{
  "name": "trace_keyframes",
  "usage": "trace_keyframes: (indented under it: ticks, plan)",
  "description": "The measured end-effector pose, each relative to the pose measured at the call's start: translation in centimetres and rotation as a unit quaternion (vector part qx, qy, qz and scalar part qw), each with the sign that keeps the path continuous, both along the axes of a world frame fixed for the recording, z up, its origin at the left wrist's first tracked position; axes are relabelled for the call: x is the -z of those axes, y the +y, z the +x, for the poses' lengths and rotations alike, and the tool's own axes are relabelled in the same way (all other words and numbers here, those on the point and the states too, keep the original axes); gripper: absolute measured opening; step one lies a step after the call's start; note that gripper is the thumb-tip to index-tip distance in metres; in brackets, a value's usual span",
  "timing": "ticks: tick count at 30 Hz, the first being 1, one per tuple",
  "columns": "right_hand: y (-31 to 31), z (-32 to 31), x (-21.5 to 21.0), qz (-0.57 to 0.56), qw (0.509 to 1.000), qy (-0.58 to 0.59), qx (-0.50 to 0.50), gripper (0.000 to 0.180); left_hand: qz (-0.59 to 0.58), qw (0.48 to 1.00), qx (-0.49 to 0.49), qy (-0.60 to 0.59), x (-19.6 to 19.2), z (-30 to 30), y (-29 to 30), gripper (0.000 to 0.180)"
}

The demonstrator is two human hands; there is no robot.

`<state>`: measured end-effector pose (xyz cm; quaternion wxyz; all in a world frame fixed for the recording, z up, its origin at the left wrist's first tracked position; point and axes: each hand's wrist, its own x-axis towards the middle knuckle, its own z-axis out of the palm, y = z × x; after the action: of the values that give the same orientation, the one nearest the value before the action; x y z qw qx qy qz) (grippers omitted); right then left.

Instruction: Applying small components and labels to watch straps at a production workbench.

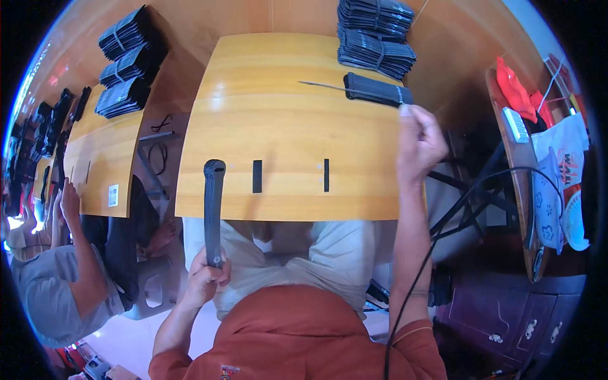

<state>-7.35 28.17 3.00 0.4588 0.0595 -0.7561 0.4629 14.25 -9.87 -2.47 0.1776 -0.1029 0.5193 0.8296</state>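
Note:
My left hand (206,278) is closed round the lower end of a stack of long, flat black strips (214,196). The stack stands up over the table's near edge, its rounded end on top. At the far right of the table, my right hand (421,139) pinches the end of a thin dark strip (323,85), which points left across a lying pile of black strips (373,88). Two short black pieces, a left one (257,176) and a right one (327,175), lie apart on the near part of the wooden table (285,126).
Banded bundles of dark strips (377,47) are piled at the back right. More bundles (123,69) stand on a neighbouring table, where another person (69,278) sits. A side table (500,126) with bags is at right. A black cable (418,272) runs past my right arm.

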Motion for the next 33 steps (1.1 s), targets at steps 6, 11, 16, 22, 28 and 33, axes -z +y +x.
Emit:
trace_keyframes:
  ticks: [6,11,16,22,28,33]
  plan:
    - [-9.4,-1.6,4.4,0.152,0.982,-0.025,-0.112,0.011,0.035,0.999,-0.027,0.018,0.8,0.1,-0.3,0.033]
    - [-12.9,-2.5,6.6,0.316,0.929,-0.056,-0.186,0.01,0.027,0.998,-0.054,0.023,1.6,0.2,-0.9,0.033]
    - [-15.1,-4.0,7.5,0.337,0.908,-0.108,-0.225,0.008,0.011,0.998,-0.056,0.022,2.2,-0.1,-1.2,0.034]
    - [-18.0,-5.4,7.9,0.341,0.897,-0.121,-0.252,0.006,0.022,0.998,-0.053,0.039,2.6,-0.3,-1.8,0.032]
    - [-21.1,-6.3,7.9,0.368,0.877,-0.157,-0.265,0.01,0.023,0.996,-0.065,0.049,2.9,-0.7,-2.2,0.031]
    - [-23.3,-6.8,7.8,0.377,0.87,-0.156,-0.278,0.013,0.01,0.996,-0.079,0.045,2.8,-1.0,-2.3,0.034]
